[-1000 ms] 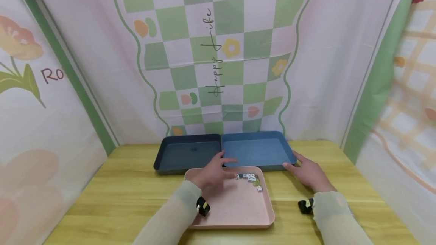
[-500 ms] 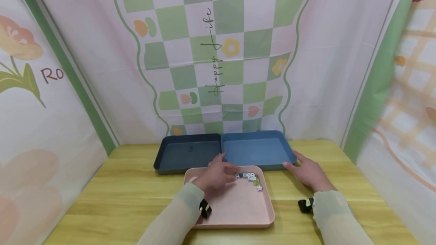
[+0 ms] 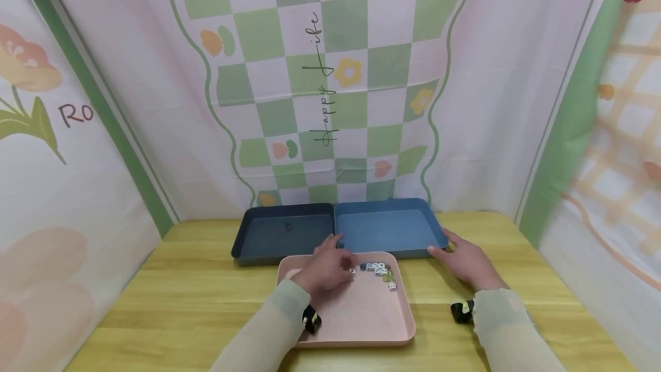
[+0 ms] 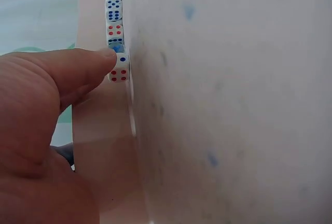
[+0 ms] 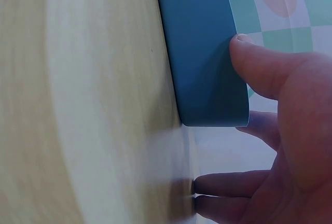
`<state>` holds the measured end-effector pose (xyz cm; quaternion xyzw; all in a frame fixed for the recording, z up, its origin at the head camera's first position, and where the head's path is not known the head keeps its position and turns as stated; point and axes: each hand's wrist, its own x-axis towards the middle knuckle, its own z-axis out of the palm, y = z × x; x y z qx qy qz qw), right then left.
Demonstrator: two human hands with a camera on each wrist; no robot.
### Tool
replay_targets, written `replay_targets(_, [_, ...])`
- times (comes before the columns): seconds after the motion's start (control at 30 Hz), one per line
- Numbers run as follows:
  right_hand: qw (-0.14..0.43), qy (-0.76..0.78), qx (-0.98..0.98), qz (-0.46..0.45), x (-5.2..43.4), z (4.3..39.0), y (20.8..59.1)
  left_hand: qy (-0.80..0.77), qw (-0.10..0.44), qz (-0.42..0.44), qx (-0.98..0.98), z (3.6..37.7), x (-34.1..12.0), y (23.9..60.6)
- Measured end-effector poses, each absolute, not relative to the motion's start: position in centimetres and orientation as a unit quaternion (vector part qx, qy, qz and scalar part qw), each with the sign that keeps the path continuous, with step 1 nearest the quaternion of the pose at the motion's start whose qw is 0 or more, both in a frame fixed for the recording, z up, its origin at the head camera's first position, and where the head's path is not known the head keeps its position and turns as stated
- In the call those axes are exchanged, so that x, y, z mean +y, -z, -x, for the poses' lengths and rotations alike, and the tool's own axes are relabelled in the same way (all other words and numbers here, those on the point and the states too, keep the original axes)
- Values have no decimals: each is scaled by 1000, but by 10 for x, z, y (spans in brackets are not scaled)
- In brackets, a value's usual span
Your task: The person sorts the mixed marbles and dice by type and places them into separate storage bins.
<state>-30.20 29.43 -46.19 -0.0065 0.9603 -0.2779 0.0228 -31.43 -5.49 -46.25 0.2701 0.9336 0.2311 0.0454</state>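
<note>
**L hand [image 3: 326,268] on a white die [image 3: 353,271], R hand [image 3: 467,263] at blue tray [image 3: 389,228]**

The die sits at the L end of a row in the pink tray [image 3: 361,317], by its far wall. L thumb & forefinger look clamped on it; remaining L fingers partly hidden, can't tell exactly how they lie. Other dice [image 3: 377,267], a blue piece [image 4: 116,49] and a yellow piece [image 3: 388,276] follow that wall & turn at the far R corner, prob. set there so the wall backs them. R fingers are apart: thumb on the blue tray's rim at its near R corner, forefinger round the outside, two more lower down by the table [image 3: 175,291]; prob. steadying it. Dark tray [image 3: 263,243], alongside on the L, holds a small item [image 3: 288,227], too tiny to ID.
</note>
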Motion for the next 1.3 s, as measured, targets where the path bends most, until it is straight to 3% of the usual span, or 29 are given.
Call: replay_targets(1.3, [24,275,961,6,291,297,460,-242,68,-264,931,311,-57,463])
